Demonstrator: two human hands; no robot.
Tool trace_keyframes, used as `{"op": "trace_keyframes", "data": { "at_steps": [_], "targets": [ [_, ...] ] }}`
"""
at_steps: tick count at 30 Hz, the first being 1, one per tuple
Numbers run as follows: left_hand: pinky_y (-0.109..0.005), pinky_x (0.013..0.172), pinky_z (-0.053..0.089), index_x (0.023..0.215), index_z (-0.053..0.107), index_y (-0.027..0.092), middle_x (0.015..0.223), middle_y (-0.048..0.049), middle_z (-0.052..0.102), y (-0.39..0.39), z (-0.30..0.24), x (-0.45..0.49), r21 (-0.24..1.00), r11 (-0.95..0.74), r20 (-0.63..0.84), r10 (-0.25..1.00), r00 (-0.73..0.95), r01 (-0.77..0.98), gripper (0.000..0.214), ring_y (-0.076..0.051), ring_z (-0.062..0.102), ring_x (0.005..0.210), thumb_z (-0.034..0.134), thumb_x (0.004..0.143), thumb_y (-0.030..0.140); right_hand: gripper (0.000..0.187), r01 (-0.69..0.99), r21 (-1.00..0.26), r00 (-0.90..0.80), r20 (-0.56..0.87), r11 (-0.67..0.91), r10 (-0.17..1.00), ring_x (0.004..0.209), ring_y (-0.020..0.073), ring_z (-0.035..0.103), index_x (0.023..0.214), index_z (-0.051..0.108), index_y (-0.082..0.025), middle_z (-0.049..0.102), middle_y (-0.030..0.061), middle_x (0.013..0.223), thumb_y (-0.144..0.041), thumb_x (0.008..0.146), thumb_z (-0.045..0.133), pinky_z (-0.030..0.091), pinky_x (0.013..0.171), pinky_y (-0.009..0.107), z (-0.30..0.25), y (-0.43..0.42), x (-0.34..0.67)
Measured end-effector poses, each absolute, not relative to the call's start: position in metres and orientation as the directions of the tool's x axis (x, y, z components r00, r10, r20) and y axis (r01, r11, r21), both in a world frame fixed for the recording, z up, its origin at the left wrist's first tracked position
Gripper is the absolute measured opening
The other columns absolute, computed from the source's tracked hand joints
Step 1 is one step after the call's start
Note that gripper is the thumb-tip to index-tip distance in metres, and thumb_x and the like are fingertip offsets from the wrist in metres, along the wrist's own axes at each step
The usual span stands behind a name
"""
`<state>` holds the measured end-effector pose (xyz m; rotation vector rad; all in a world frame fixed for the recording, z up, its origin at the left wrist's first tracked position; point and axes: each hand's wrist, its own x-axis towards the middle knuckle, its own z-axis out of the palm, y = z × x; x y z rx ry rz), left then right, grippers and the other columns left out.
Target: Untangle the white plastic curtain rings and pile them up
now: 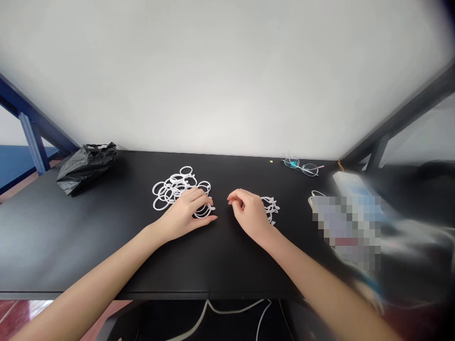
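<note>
A loose heap of several white plastic rings (176,185) lies on the black table (106,237). My left hand (190,213) rests on the heap's near right edge, fingers curled around one or two of the rings. My right hand (249,210) hovers just to the right, fingers curled in a pinch with nothing visible in them. Behind my right hand lies a small cluster of linked white rings (270,206), partly hidden by the hand.
A crumpled black plastic bag (85,166) sits at the back left. A pair of glasses (301,166) lies at the back right by the white wall. A blurred-out object (346,227) and a white cable occupy the right side. Cords hang below the front edge.
</note>
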<state>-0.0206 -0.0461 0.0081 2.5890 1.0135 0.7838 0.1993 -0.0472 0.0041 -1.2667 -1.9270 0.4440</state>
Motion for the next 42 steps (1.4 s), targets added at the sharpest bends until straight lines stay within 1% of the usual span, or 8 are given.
{"op": "trace_keyframes", "data": {
  "at_steps": [3,9,14,17,26,34,42],
  "targets": [
    [-0.038,0.086,0.046,0.102,0.058,0.020,0.098,-0.0070,0.063,-0.0453,0.0076,-0.0208,0.407,-0.720,0.381,0.693,0.612,0.562,0.017,-0.022,0.057,0.093,0.063,0.092,0.033,0.026,0.631,-0.643,-0.218,0.390,0.434,0.895,0.067,0.0161,0.064,0.075,0.061,-0.021,0.069,0.0006,0.074,0.000,0.077,0.045,0.044,0.058,0.025,0.0032,-0.0473,0.1990],
    [-0.039,0.088,0.046,0.103,0.059,0.020,0.101,-0.0071,0.061,-0.0439,0.0063,-0.0205,0.405,-0.705,0.363,0.708,0.606,0.582,0.018,-0.023,0.057,0.096,0.064,0.091,0.032,0.025,0.634,-0.632,-0.254,0.373,0.445,0.892,0.071,0.0171,0.066,0.076,0.061,-0.021,0.071,0.0015,0.078,0.000,0.079,0.048,0.048,0.065,0.028,-0.0009,-0.0474,0.1977],
    [-0.041,0.090,0.046,0.105,0.059,0.020,0.103,-0.0076,0.061,-0.0442,0.0059,-0.0205,0.402,-0.701,0.345,0.712,0.612,0.589,0.017,-0.024,0.056,0.099,0.062,0.092,0.031,0.024,0.633,-0.634,-0.263,0.362,0.443,0.894,0.073,0.0175,0.065,0.079,0.063,-0.020,0.071,0.0025,0.080,-0.001,0.081,0.049,0.047,0.063,0.027,0.0000,-0.0477,0.1968],
    [-0.042,0.091,0.046,0.106,0.059,0.020,0.106,-0.0082,0.060,-0.0441,0.0045,-0.0213,0.394,-0.703,0.346,0.710,0.613,0.592,0.018,-0.024,0.056,0.100,0.062,0.092,0.030,0.023,0.618,-0.638,-0.275,0.371,0.459,0.887,0.075,0.0176,0.065,0.080,0.064,-0.020,0.070,0.0026,0.081,-0.002,0.082,0.050,0.049,0.065,0.028,0.0002,-0.0484,0.1959],
    [-0.042,0.091,0.047,0.109,0.058,0.020,0.110,-0.0093,0.058,-0.0424,0.0014,-0.0207,0.376,-0.699,0.349,0.715,0.606,0.608,0.016,-0.025,0.056,0.103,0.059,0.094,0.026,0.023,0.595,-0.605,-0.331,0.416,0.529,0.847,0.075,0.0180,0.061,0.080,0.063,-0.021,0.067,0.0021,0.079,-0.001,0.078,0.051,0.050,0.068,0.030,-0.0034,-0.0489,0.1939],
    [-0.041,0.092,0.047,0.110,0.058,0.019,0.113,-0.0096,0.057,-0.0425,-0.0002,-0.0212,0.365,-0.700,0.351,0.714,0.606,0.614,0.017,-0.024,0.056,0.105,0.058,0.094,0.027,0.032,0.576,-0.625,-0.363,0.382,0.527,0.850,0.080,0.0187,0.061,0.082,0.064,-0.020,0.067,0.0028,0.082,0.006,0.074,0.048,0.050,0.070,0.030,-0.0050,-0.0474,0.1956],
    [-0.041,0.094,0.047,0.111,0.058,0.020,0.114,-0.0096,0.057,-0.0412,-0.0007,-0.0202,0.383,-0.694,0.348,0.720,0.601,0.609,0.020,-0.025,0.057,0.107,0.060,0.093,0.028,0.033,0.566,-0.626,-0.377,0.383,0.537,0.843,0.079,0.0192,0.060,0.081,0.064,-0.019,0.065,0.0027,0.081,0.008,0.071,0.048,0.049,0.070,0.031,-0.0059,-0.0479,0.1948]
  ]
}}
